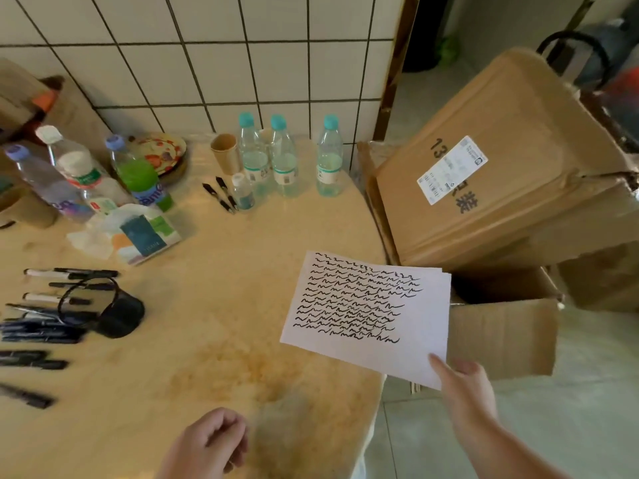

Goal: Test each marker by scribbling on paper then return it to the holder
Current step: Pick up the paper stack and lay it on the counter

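Note:
My right hand (463, 378) pinches the near corner of a white paper sheet (366, 354) covered with rows of black scribbles, holding it over the table's right edge. My left hand (211, 440) hovers low over the near table with fingers loosely curled and nothing in it. Several black markers (41, 330) lie in a loose spread at the far left of the table. A black holder (121, 316) lies on its side among them, with a wire handle. Two more markers (221, 195) lie near the bottles at the back.
The beige table (207, 271) carries several water bottles (283, 157), a paper cup (224, 153), a patterned plate (162, 150) and a plastic packet (138, 233). Cardboard boxes (501, 150) stack right of the table, one open (501, 333) below the paper. A tiled wall stands behind.

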